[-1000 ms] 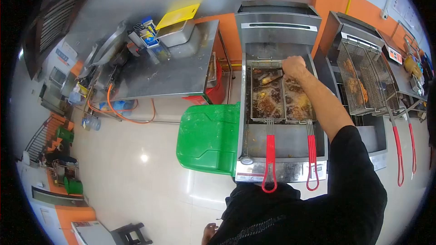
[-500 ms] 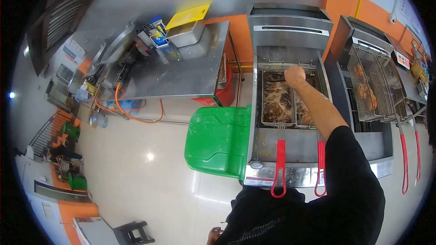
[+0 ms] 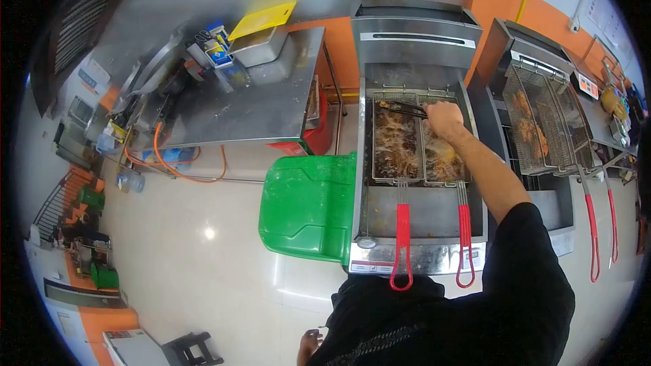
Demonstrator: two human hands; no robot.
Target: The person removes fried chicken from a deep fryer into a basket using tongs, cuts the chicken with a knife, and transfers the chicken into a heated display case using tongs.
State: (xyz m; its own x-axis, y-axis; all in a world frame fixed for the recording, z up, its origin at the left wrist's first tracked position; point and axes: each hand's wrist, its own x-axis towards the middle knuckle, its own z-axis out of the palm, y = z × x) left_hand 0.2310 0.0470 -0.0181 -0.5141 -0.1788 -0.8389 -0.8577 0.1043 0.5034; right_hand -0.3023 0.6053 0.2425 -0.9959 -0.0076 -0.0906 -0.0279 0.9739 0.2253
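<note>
My right hand (image 3: 444, 118) is closed round dark tongs (image 3: 405, 108) above the fryer (image 3: 420, 218). The tongs point left over the left fry basket (image 3: 397, 180), and a browned piece of food (image 3: 386, 104) is at their tip. Whether they grip it I cannot tell. Bubbling oil fills this basket and the right fry basket (image 3: 444, 181) beside it. Both baskets have red handles reaching toward me. My left hand (image 3: 310, 342) hangs low at my side, over the floor. Its fingers are small and partly hidden.
A green bin lid (image 3: 308, 210) juts out left of the fryer. Beyond it stands a steel table (image 3: 251, 112) with a metal container (image 3: 261, 47) and yellow board (image 3: 264, 19). At right, raised baskets (image 3: 542, 118) hold browned food above a second fryer.
The tongs now show to the left of my right hand, with browned food at their tip. My hand has shifted right across the baskets. The view has swung slightly right.
</note>
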